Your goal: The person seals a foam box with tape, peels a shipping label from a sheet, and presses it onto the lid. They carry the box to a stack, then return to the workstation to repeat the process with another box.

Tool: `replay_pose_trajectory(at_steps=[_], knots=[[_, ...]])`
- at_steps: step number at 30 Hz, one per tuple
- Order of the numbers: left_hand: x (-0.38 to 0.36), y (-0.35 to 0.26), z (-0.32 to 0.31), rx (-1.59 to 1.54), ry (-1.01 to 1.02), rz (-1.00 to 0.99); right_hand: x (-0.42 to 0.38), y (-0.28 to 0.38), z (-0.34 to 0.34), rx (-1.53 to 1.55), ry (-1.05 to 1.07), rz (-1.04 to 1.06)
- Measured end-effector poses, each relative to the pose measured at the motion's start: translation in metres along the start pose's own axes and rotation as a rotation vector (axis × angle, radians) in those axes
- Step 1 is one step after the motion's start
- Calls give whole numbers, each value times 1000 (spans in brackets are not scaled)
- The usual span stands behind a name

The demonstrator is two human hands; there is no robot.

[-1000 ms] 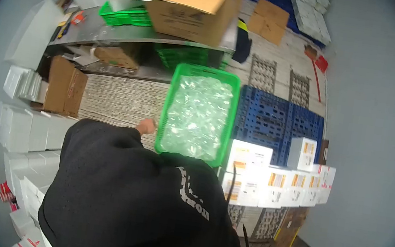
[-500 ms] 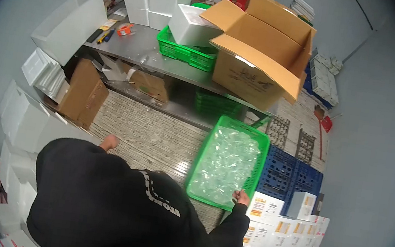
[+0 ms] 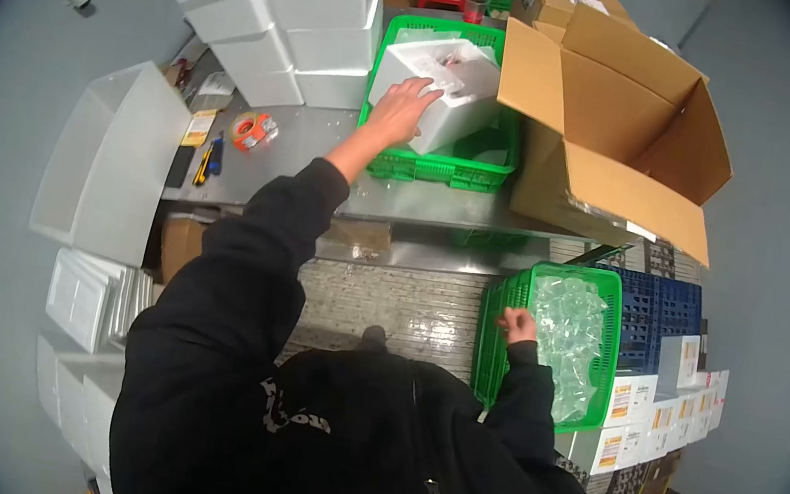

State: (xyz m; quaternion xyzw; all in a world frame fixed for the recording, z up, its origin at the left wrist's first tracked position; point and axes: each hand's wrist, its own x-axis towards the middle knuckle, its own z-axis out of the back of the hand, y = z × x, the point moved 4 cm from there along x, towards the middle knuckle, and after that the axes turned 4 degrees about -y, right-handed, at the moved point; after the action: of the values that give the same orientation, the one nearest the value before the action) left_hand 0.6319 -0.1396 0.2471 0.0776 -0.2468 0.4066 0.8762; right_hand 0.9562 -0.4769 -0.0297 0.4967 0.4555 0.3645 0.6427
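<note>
My left hand (image 3: 402, 112), fingers spread, reaches over the near left rim of a white foam box (image 3: 451, 119). Clear plastic shows in the box's opening. The box sits tilted in a green basket (image 3: 441, 173) on the metal table. Lower right, my right hand (image 3: 517, 325) is held with its fingers curled in and nothing visible in them. It is above the left side of a green crate (image 3: 500, 363) filled with clear plastic packs (image 3: 563, 346).
An open cardboard box (image 3: 565, 185) stands right of the basket. Stacked foam boxes (image 3: 328, 41) rise at the back left. Orange tape (image 3: 252, 131) and cutters (image 3: 209, 160) lie on the metal table (image 3: 313, 150). Labelled white boxes (image 3: 631, 402) and blue pallets (image 3: 657, 324) are at right.
The view has turned and come closer to the table. My left hand has gone from low beside my body up to the foam box. My right hand has moved up along the crate.
</note>
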Motion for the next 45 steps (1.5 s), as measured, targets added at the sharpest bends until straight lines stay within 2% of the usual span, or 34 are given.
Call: replay_pose_trajectory(at_steps=[2,3,5,6,7,8,9,10,11,12,13,14,15,17,19,21,22,23,24,25,26,27,29,32,33,36,37,38,40,43,45], knots=[[36,28,-13,60,3,-112,13,18,-43,19,89,16],[53,43,-32,72,178,-148,17,37,-63,46,151,14],[80,72,-65,106,527,-220,40,60,-87,28,135,77],[85,74,-61,113,479,-334,56,73,-97,19,132,107],[90,80,-71,103,516,-353,64,117,-106,-179,99,184],[93,82,-84,92,560,-375,95,105,-112,-155,-10,317],[95,86,-94,87,607,-396,103,164,-133,-303,-118,358],[98,91,-99,38,563,-433,135,184,-147,-372,-138,548],[97,94,-101,26,563,-443,156,232,-172,-438,-207,705],[92,94,-97,12,564,-448,176,278,-197,-418,-212,754],[96,95,-92,5,552,-445,215,295,-218,-482,-233,800],[96,99,-89,1,548,-462,251,313,-240,-419,-369,998],[97,104,-84,37,577,-488,312,318,-253,-421,-372,1125],[94,114,-65,87,643,-534,398,337,-266,-468,-427,765],[83,135,-47,-30,618,-546,489,306,-255,-536,-406,561],[55,156,-18,-171,610,-494,494,300,-247,-967,-96,66],[43,161,3,-220,562,-531,533,241,-243,-960,96,139],[27,170,14,-189,550,-527,521,227,-256,-1079,142,44],[11,179,22,-155,537,-529,492,239,-269,-1029,242,135],[-4,188,32,-123,527,-543,476,239,-282,-744,383,76],[-15,199,53,-130,454,-537,438,269,-304,-622,385,269],[-32,215,65,-152,411,-516,420,283,-319,-804,388,272],[-71,250,94,-201,327,-499,362,327,-358,-713,368,333],[-142,307,130,-223,384,-408,283,352,-422,-886,325,402],[-162,324,143,-226,407,-402,255,352,-442,-854,326,530],[-225,364,158,-271,313,-477,187,339,-495,-832,309,436],[-245,377,158,-290,291,-482,176,323,-513,-827,300,452],[-265,388,150,-252,355,-497,170,307,-525,-817,278,483],[-300,410,117,-320,352,-482,165,279,-546,-908,223,437],[-320,420,72,-275,416,-440,177,227,-555,-997,97,429],[-328,434,31,-237,325,-400,189,194,-554,-1016,-30,445]])
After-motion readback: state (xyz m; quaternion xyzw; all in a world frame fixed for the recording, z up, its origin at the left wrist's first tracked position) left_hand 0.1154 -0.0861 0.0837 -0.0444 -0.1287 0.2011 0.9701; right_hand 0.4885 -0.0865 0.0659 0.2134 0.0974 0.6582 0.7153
